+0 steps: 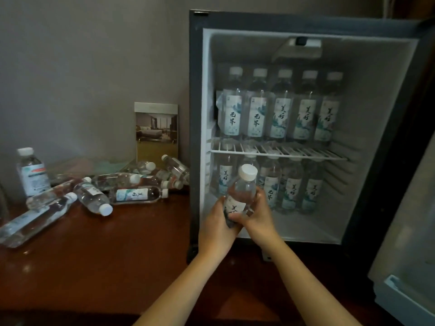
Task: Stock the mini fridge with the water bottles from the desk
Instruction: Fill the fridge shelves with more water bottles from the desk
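Bottles (131,195) litter the wooden desk (94,250) beside the open fridge (195,114).

Both hands (217,225) (259,218) hold bottle (242,191) upright at open fridge (196,114) front.

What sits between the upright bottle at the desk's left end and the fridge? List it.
Head view: a heap of water bottles lying on their sides, with a photo card propped upright behind them.
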Demonstrator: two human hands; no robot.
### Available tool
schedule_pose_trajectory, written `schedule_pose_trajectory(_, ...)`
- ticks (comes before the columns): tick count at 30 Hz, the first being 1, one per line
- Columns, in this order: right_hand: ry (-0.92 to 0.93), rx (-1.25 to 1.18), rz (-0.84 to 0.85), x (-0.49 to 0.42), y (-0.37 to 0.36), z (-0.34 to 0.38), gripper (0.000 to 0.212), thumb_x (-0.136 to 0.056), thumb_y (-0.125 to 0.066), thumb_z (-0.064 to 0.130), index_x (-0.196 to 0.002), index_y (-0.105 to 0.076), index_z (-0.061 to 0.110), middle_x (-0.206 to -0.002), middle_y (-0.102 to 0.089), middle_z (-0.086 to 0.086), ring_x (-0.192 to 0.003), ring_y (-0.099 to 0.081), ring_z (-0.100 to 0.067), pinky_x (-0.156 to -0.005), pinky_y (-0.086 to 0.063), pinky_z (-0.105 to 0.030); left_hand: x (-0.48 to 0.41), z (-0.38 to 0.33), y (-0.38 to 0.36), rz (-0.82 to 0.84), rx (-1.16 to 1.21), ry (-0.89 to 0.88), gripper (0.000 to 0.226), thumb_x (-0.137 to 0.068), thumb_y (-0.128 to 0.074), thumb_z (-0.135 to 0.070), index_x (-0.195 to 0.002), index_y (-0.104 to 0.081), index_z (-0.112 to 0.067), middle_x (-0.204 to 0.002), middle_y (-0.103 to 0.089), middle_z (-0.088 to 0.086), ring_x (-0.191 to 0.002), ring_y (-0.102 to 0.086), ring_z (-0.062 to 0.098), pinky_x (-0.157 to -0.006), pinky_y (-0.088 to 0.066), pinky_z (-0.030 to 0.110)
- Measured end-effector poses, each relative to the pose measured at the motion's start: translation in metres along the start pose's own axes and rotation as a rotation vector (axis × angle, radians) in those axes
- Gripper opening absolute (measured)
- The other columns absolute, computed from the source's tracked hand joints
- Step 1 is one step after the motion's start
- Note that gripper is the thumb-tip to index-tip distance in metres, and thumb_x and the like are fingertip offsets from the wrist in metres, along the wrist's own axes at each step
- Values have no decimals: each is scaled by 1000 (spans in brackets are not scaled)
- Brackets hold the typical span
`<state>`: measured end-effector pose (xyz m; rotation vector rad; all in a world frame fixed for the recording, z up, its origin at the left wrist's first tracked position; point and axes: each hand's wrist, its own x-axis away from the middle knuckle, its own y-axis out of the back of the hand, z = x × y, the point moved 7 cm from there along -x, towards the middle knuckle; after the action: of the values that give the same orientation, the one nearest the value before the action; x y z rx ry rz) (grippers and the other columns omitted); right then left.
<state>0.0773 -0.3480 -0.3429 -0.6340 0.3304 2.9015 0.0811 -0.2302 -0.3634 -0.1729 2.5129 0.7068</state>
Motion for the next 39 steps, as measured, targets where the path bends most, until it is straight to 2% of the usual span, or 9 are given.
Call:
schedule_pose_trajectory(4, 17, 49, -2, -23, 1, -12, 68, -68, -73, -5, -107, -41, 40, -105, -57, 15, -102, -58, 3, -75, -50, -10, -16, 6, -21, -18, -15, 22, 62, -84, -66, -24, -138, -37, -15, -119, -61, 2, -103, -62, 16, -75, -51, 24)
schedule_pose_trajectory(8, 7, 75, 37, -43, -12, -20, 65, -69, -74, -1, -119, -41, 24, -106, -57, 17, -102, -57, 4, -80, -49, -9, -27, 19, -25, -98, -42, 94, 64, -85, -62, -21, -141, -31, -15, -114, -63, 2, -97, -64, 18, -67, -43, 21)
schedule_pose_trajectory(11, -9, 106, 32, -56, -20, -24, 65, -70, -76, 5, -123, -42, 19, -109, -57, 15, -103, -57, -1, -87, -49, -19, -37, 27, -30, -98, -50, 148, 68, -86, -60, -18, -144, -24, -14, -115, -62, 3, -96, -64, 20, -67, -42, 24)
schedule_pose_trajectory(13, -8, 151, -4, -61, -20, -24, 60, -71, -76, 8, -123, -48, 15, -110, -60, 10, -101, -56, -1, -86, -47, -16, -43, 31, -32, -99, -66, 181, 68, -87, -58, -18, -144, -21, -15, -118, -61, 4, -98, -63, 22, -71, -46, 28)
schedule_pose_trajectory(17, -24, 346, -124, -67, -14, -23, 26, -75, -74, 13, -99, -66, 6, -92, -71, -6, -85, -65, -15, -78, -52, -28, -54, 32, -35, -111, -89, 193, 63, -91, -52, -22, -144, -18, -16, -127, -55, 10, -104, -60, 25, -80, -47, 34)
schedule_pose_trajectory(20, -26, 436, -134, -68, -10, -24, 9, -82, -66, 12, -82, -70, 4, -78, -71, -11, -76, -66, -22, -70, -51, -31, -62, 33, -37, -116, -96, 203, 66, -92, -53, -27, -144, -15, -13, -136, -46, 14, -116, -53, 31, -87, -44, 37)
schedule_pose_trajectory(28, -65, 419, -10, -72, -12, -25, 25, -80, -52, -5, -95, -71, 1, -91, -72, -15, -88, -67, -25, -82, -54, -41, -71, 37, -45, -84, -110, 265, 63, -89, -53, -24, -142, -19, -15, -131, -50, 15, -112, -54, 34, -85, -43, 38)
schedule_pose_trajectory(35, -115, 385, -24, -70, -4, -17, 30, -77, -54, -5, -98, -73, 5, -93, -73, -14, -90, -67, -24, -83, -54, -38, -71, 36, -47, -14, -55, 291, 68, -88, -54, -19, -144, -16, -13, -132, -49, 17, -113, -53, 35, -83, -41, 36)
schedule_pose_trajectory(39, -89, 410, -45, -64, 0, -11, 27, -82, -56, -2, -104, -71, 4, -100, -72, -13, -94, -66, -20, -80, -46, -17, -60, 42, -52, 111, -135, 344, 73, -92, -52, -22, -147, -5, -9, -142, -40, 18, -121, -49, 32, -93, -41, 37)
